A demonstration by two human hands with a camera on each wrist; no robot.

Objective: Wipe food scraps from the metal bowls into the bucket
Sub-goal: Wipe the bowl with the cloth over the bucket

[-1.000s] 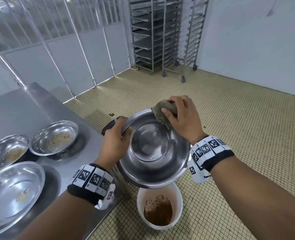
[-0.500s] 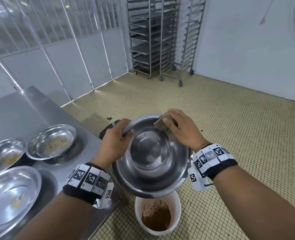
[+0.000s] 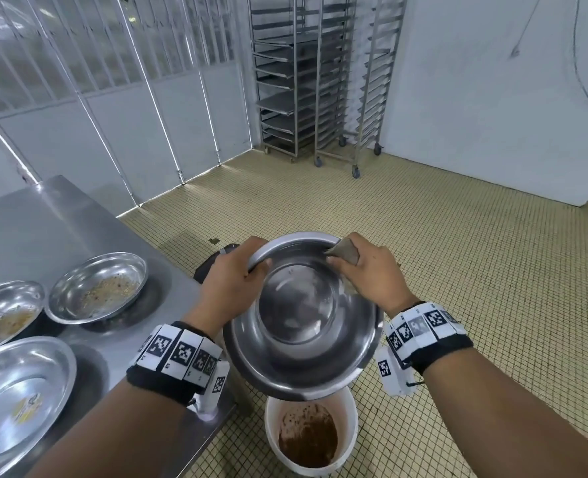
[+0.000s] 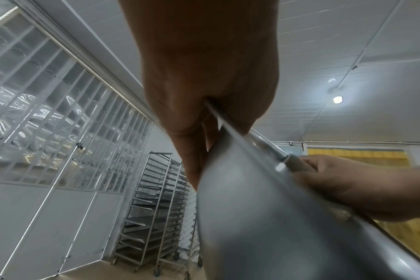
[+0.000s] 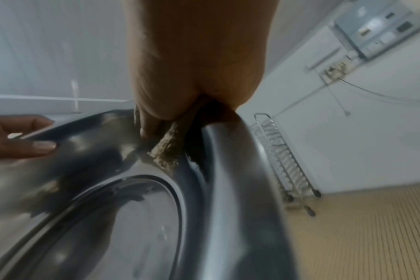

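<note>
Two hands share one tilted metal bowl (image 3: pixel 302 322) above the bucket (image 3: pixel 311 439), which stands on the tiled floor at 6 o'clock from the bowl, just beside the steel table (image 3: pixel 61 229). The left hand (image 3: pixel 232 288) clamps the rim at about 10 o'clock, thumb inside and fingers behind. The right hand (image 3: pixel 368 274) pinches a brown cloth (image 3: pixel 344 253) against the inner wall at about 1 o'clock, just under the rim.

Risks, as I judge them: the bowl hangs from a one-handed grip on a thin, likely greasy rim, so a hard downward stroke of the cloth could twist it loose and drop it onto the bucket or floor. Its low edge covers only part of the bucket's mouth, so scraps pushed sideways could miss and land on the tiles. The cloth looks loaded already and may smear residue back rather than lift it.

Three more bowls wait on the table at 9 o'clock, two with scraps (image 3: pixel 108 293) (image 3: pixel 8 320) and one (image 3: pixel 20 398) with only a small yellowish trace.
</note>
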